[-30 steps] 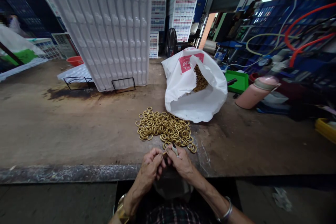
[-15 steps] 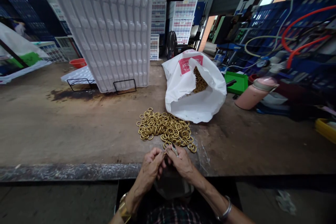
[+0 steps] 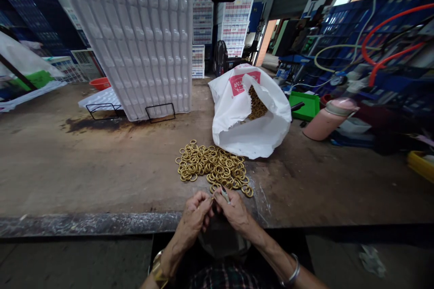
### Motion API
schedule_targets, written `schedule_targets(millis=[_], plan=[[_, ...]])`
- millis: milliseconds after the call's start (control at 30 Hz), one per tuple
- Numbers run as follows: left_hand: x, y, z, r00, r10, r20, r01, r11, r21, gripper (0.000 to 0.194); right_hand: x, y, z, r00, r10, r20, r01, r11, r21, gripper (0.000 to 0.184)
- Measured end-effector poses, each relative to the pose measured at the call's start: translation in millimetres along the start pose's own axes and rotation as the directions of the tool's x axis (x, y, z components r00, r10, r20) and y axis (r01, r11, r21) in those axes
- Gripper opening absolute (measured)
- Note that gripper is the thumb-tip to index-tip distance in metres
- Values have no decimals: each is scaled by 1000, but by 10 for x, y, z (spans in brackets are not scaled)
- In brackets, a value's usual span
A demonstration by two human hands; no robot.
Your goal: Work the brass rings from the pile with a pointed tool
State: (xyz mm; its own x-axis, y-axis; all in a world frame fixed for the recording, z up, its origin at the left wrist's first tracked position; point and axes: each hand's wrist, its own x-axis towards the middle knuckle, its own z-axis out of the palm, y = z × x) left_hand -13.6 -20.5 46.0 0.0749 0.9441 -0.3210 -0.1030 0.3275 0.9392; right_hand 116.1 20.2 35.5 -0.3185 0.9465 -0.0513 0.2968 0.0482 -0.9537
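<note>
Just in front of the table's near edge, my left hand (image 3: 196, 211) and my right hand (image 3: 233, 210) meet at the fingertips. A bit of gold colour shows in the pinch of my left hand, apparently a brass-coloured ring mostly hidden by the fingers. In my right hand lies a small tool with a pale grey handle (image 3: 225, 196) and a dark tip; its kind is not clear. Right beyond the fingers spreads a heap of brass-coloured rings (image 3: 212, 162). Behind it a white woven sack (image 3: 233, 117) lies on its side, mouth open, with more rings inside.
A ridged clear plastic tray (image 3: 152, 45) stands upright in a black wire holder (image 3: 160, 113) on the wooden table (image 3: 84, 167). To the right are a pink bottle (image 3: 325, 122), a green tray (image 3: 307, 106) and a yellow container (image 3: 420, 165). Stacked white crates (image 3: 235, 22) stand behind.
Both hands stay together in nearly the same place, with the grey tool turned slightly in my right hand. The whole view has shifted a little; the heap and sack look unchanged.
</note>
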Motion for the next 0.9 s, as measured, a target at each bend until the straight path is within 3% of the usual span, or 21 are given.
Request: schedule_targets(millis=[200, 900], plan=[[-27, 35, 16, 1000, -7, -3, 7, 1000, 26, 38, -7, 3, -12, 1000, 17, 12, -17, 1000, 7, 29], [-32, -46, -34, 999, -2, 33, 7, 991, -132, 32, 34, 41, -9, 995, 62, 82, -65, 997, 36, 33]])
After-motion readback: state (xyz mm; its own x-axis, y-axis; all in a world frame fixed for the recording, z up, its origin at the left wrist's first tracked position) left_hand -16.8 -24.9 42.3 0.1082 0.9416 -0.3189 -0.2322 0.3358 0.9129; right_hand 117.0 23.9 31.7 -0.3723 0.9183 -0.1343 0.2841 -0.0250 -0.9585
